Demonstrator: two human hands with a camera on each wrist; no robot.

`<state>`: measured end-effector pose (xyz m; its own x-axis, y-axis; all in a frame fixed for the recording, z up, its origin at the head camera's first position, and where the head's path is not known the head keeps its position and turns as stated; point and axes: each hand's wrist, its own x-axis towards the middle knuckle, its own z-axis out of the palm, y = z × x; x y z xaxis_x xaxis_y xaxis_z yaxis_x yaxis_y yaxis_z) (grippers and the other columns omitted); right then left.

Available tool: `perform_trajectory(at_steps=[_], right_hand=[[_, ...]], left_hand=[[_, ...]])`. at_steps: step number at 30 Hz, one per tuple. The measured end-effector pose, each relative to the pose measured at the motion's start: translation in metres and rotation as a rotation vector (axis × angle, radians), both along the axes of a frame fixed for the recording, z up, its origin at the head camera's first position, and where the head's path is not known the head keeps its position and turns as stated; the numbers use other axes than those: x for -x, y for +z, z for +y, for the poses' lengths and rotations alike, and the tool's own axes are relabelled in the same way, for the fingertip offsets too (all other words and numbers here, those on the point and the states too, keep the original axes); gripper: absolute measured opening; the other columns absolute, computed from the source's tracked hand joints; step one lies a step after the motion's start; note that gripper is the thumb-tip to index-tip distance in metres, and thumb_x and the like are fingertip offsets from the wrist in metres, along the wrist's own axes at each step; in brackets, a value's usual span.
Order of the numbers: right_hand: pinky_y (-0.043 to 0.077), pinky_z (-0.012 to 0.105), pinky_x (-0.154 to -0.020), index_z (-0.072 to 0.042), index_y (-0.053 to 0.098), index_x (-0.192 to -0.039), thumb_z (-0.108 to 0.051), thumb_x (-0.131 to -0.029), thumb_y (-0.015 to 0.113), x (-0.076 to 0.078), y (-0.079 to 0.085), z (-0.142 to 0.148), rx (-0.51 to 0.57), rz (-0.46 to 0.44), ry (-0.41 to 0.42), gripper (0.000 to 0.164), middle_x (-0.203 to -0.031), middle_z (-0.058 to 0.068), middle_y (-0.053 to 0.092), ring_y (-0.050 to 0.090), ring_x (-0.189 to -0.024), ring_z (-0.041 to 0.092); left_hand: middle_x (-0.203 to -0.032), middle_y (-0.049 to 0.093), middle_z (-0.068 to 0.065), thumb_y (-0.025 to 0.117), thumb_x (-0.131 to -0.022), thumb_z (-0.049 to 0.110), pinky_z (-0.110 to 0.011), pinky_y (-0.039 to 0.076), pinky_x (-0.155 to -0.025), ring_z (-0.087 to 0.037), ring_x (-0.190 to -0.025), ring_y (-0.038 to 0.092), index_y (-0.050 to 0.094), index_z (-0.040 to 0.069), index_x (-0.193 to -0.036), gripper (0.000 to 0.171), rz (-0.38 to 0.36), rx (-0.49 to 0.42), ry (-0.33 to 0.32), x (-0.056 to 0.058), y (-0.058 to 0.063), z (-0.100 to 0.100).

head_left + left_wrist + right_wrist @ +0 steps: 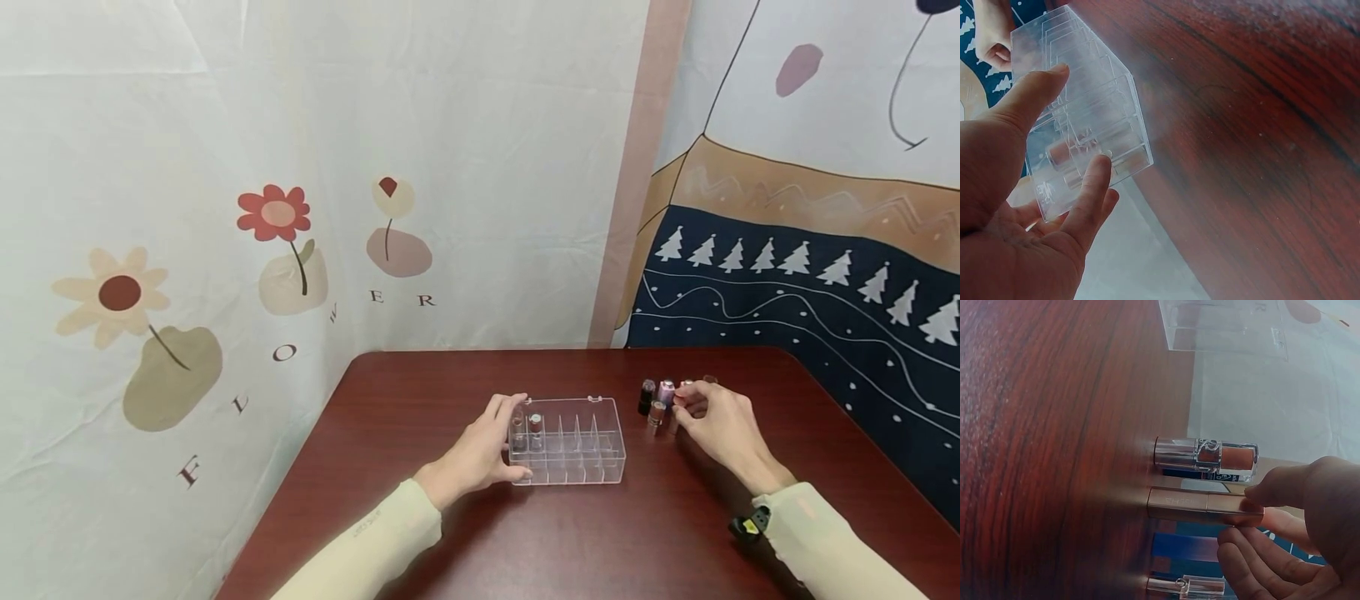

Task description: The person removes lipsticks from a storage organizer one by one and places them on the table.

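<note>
A flower-printed cloth (487, 150) hangs behind a dark red wooden table (600, 542), with a navy tree-patterned cloth (795, 304) towards 2 o'clock. A clear divided box (581, 473) stands on the table; taking it as the dial's centre in the head view, the left hand (471, 452) grips its end at 9 o'clock, thumb on the near side, fingers on the far. The right hand (722, 423), at 3 o'clock, pinches a rose-gold lipstick (1188, 506) by its upper part, between thumb and fingers. The lipstick stands among other tubes, just beside a silver tube (1175, 453).

The lipstick is probably light, rigid and rather slippery; a hold lower on the barrel should be safer if the cap pulls loose. The box looks like thin, stiff plastic, light enough to skid and liable to crack, so its end walls suit a hold best.

The lipstick's long axis is upright, running from 9 to 3 o'clock in the right wrist view, cap at 3. The box's long axis runs 9 to 3 in the head view.
</note>
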<state>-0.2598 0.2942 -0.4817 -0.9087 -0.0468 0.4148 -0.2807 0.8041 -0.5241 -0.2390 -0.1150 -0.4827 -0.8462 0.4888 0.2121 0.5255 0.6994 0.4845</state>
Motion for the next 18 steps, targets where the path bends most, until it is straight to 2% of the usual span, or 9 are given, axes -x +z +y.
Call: perform_trajectory(at_steps=[4,7,11,15,18], right_hand=[[0.072,0.056,-0.088,0.003,0.083,-0.118,-0.003,-0.096,0.090,-0.002,-0.001,0.000,-0.011,0.016,-0.001,0.025,-0.113,0.025,0.085,0.086,-0.089,0.031],[0.072,0.043,-0.083,0.001,0.083,-0.118,-0.005,-0.096,0.090,-0.003,0.000,0.002,-0.023,0.034,-0.008,0.024,-0.110,0.021,0.085,0.085,-0.089,0.030],[0.061,0.033,-0.078,-0.002,0.083,-0.120,-0.006,-0.098,0.088,-0.005,0.003,0.002,-0.026,0.075,-0.022,0.023,-0.106,0.018,0.082,0.080,-0.088,0.028],[0.057,0.033,-0.074,-0.002,0.083,-0.124,-0.004,-0.097,0.088,-0.007,0.006,-0.005,-0.010,0.158,-0.031,0.027,-0.109,0.021,0.079,0.075,-0.088,0.030],[0.051,0.023,-0.072,-0.002,0.083,-0.125,-0.001,-0.095,0.089,-0.008,0.009,-0.011,0.011,0.250,-0.019,0.030,-0.109,0.023,0.078,0.071,-0.089,0.031]], left_hand=[[-0.159,0.053,-0.017,0.110,-0.082,0.016,-0.031,0.072,-0.090,-0.028,-0.101,0.085,0.037,0.008,-0.176,0.119,0.001,-0.008,-0.002,0.000,0.000,0.000],[-0.158,0.053,-0.018,0.110,-0.081,0.015,-0.031,0.072,-0.090,-0.030,-0.101,0.085,0.037,0.007,-0.175,0.119,0.011,-0.019,-0.012,0.000,0.000,0.001],[-0.157,0.054,-0.017,0.110,-0.080,0.015,-0.031,0.072,-0.092,-0.029,-0.101,0.085,0.038,0.007,-0.175,0.119,0.021,-0.021,-0.014,0.000,-0.001,0.001],[-0.158,0.053,-0.016,0.110,-0.081,0.017,-0.031,0.072,-0.092,-0.027,-0.102,0.085,0.037,0.008,-0.176,0.120,0.016,-0.016,-0.005,0.000,-0.002,0.001],[-0.159,0.053,-0.016,0.110,-0.081,0.017,-0.030,0.071,-0.092,-0.027,-0.102,0.084,0.036,0.006,-0.176,0.121,0.021,-0.010,-0.004,0.000,-0.002,0.000]])
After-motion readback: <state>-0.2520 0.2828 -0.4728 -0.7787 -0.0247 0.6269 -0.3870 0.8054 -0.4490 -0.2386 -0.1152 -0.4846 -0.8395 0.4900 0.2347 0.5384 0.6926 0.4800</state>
